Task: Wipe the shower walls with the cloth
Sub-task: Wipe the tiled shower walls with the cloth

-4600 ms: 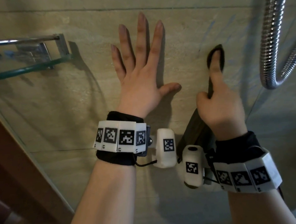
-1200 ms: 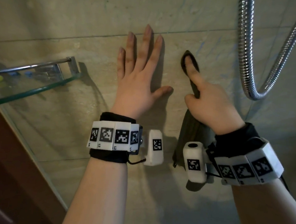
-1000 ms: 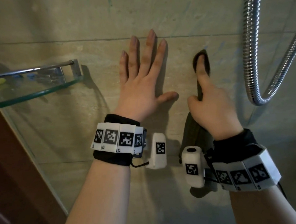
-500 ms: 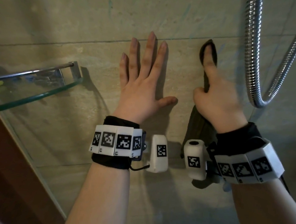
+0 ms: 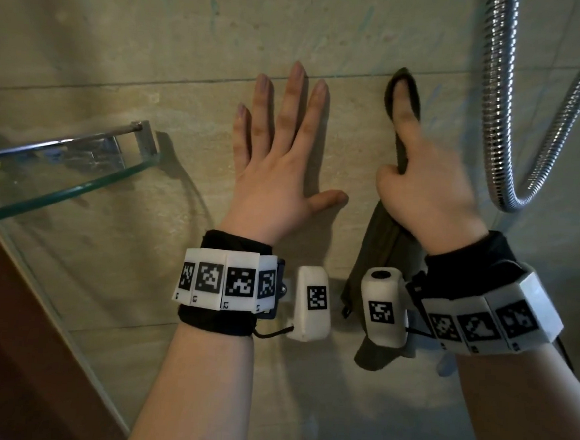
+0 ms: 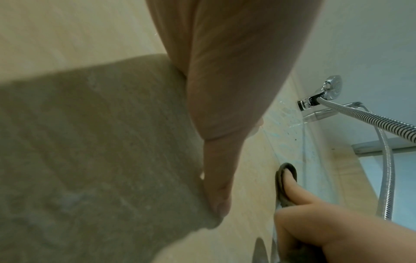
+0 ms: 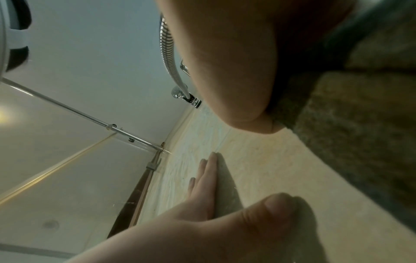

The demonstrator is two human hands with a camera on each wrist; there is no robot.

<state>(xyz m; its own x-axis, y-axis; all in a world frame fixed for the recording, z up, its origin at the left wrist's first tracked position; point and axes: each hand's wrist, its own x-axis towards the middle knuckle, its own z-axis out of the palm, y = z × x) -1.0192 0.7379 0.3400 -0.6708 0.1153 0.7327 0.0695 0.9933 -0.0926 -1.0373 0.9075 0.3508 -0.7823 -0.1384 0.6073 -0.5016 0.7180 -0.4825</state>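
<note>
The beige tiled shower wall (image 5: 126,81) fills the head view. My left hand (image 5: 279,157) lies flat on it, fingers straight and spread, thumb out to the right; from the right wrist its fingers (image 7: 207,178) show pressed to the tile. My right hand (image 5: 421,187) grips a dark olive cloth (image 5: 379,246), its forefinger stretched up and pushing the cloth's folded tip (image 5: 406,87) against the wall just under a grout line. The rest of the cloth hangs below the wrist. From the left wrist the cloth tip (image 6: 281,178) wraps that finger.
A glass corner shelf (image 5: 61,183) with a chrome rail sticks out of the wall at the left, a small yellow thing on it. A chrome shower hose (image 5: 495,107) hangs in a loop right of my right hand. A glass panel and wooden frame (image 5: 16,338) lie lower left.
Over the last second my right forefinger slid the cloth tip up the wall and a little rightward, toward the grout line. The left hand stayed flat in place.
</note>
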